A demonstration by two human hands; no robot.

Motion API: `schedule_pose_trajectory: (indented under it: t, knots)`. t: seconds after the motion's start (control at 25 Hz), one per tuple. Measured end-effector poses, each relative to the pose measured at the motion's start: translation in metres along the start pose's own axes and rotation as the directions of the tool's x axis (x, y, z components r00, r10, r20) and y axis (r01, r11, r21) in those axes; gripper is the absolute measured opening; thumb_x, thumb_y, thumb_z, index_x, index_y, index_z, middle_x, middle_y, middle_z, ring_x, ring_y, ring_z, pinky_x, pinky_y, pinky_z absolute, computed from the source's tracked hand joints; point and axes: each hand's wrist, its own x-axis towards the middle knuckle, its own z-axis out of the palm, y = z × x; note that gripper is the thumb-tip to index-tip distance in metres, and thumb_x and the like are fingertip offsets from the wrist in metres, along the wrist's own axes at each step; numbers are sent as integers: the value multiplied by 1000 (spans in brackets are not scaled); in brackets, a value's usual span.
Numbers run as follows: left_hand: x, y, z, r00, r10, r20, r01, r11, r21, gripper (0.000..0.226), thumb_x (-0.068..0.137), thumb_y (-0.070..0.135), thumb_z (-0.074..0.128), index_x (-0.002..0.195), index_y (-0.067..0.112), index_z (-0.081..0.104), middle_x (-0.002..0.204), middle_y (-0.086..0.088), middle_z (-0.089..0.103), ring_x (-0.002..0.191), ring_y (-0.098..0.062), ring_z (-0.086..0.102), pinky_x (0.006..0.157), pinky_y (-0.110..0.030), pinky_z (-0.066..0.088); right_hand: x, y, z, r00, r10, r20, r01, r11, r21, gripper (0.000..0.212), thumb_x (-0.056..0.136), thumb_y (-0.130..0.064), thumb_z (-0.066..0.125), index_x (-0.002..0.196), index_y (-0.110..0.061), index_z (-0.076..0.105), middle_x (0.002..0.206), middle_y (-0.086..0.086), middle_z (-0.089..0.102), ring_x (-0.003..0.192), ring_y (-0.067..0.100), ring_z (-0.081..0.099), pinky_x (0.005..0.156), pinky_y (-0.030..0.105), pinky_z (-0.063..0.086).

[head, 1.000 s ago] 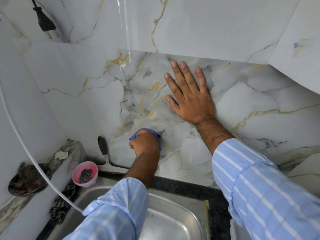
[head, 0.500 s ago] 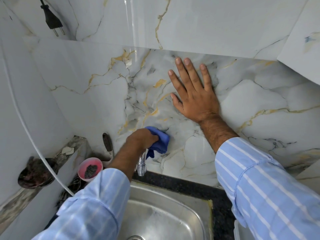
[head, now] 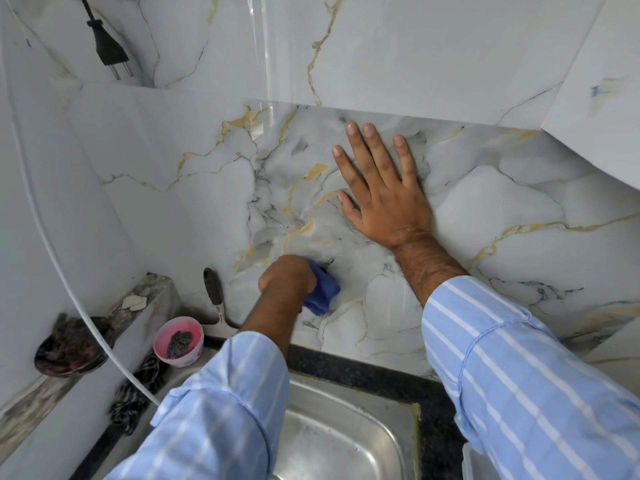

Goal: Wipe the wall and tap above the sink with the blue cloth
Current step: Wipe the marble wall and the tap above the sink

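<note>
My left hand (head: 286, 276) is closed around the blue cloth (head: 322, 289) and presses it against the marble-patterned wall (head: 214, 202) just above the sink (head: 332, 441). The cloth sticks out to the right of my fist. My left forearm and striped sleeve cover the spot below, so the tap is hidden. My right hand (head: 379, 188) lies flat on the wall above and to the right, fingers spread, holding nothing.
A pink bowl (head: 178, 339) with a dark scrubber stands at the sink's left corner. A black-handled scraper (head: 215, 296) leans on the wall behind it. A white hose (head: 62, 271) crosses the left side. A black plug (head: 109, 50) hangs at the top left. A dark cloth (head: 71, 344) lies on the ledge.
My left hand has moved slightly up the wall with the cloth and now covers the tap that showed half a second ago. My right hand stays pressed flat in place.
</note>
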Motion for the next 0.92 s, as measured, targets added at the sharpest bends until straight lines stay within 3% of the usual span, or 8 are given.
schedule_pose_trajectory:
  t: [0.08,0.16,0.24,0.36,0.48,0.56,0.68,0.92]
  knots:
    - [5,-17,-10,982,104,158,-56,958,-282,37,87,30,71,109,0,66,111,-17,72,91,-32,71,87,-43,53,0,0,0,1000,-3,-1,3,1000,-6,64,113,-44,41,169,-15,34,175,13,30,161,31,34,131,57,17]
    - [8,-37,-11,953,159,256,63,726,-685,49,82,30,78,118,0,65,102,-19,75,86,-34,75,81,-48,58,1,0,0,1000,-1,1,1,1000,-3,64,113,-44,41,169,-15,33,175,13,29,161,32,34,130,58,18]
    - [6,-51,-3,925,243,291,77,631,-772,46,82,33,78,119,8,65,103,-15,76,86,-28,75,84,-47,56,0,0,0,1000,-2,7,2,1000,-3,64,113,-44,41,170,-15,32,175,13,29,161,32,34,130,58,19]
    - [-1,-50,8,941,325,100,-147,655,-741,30,91,25,69,111,2,66,97,-20,73,75,-24,74,74,-41,60,-1,-1,1,1000,-3,7,3,1000,-11,65,113,-45,40,170,-15,31,175,13,27,161,32,33,130,58,18]
    - [-7,-55,17,911,393,-123,-400,774,-491,29,95,9,60,112,-14,59,94,-28,67,76,-32,68,76,-47,60,-1,0,1,1000,4,-7,-4,1000,-14,65,113,-44,40,170,-15,31,175,14,27,161,33,33,130,58,17]
    - [-16,-67,23,897,402,-184,-442,836,-326,35,93,17,60,116,-8,51,97,-18,68,83,-30,68,76,-42,58,-1,-2,2,1000,8,-5,-8,1000,-5,65,112,-44,40,170,-15,30,175,14,27,161,33,33,130,58,17]
    - [-33,-93,43,860,406,-310,-476,857,-198,39,94,34,60,118,8,42,99,-2,60,84,-17,60,63,-23,44,-1,-1,2,1000,5,0,-5,1000,0,66,112,-44,40,170,-15,30,175,14,27,161,33,33,130,58,16]
    - [-41,-111,97,714,324,-621,-533,826,-183,38,91,31,61,117,16,37,82,6,57,72,-24,61,56,-29,36,-1,0,1,1000,-2,-12,2,1000,-1,65,112,-44,40,169,-15,32,174,14,30,160,33,35,130,58,17]
